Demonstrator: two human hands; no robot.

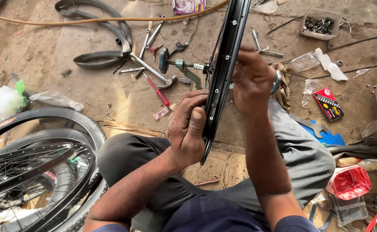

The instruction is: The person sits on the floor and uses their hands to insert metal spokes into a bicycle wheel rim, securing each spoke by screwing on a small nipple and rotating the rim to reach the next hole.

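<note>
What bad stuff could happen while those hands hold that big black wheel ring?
The black rim stands on edge, gripped only by the left hand and right hand; a slip might drop it onto the knees. Thin spokes run close by the fingers and could poke them. Tiny nuts and a red screwdriver lie scattered on the dirt floor, easy to lose or kneel on.
</note>
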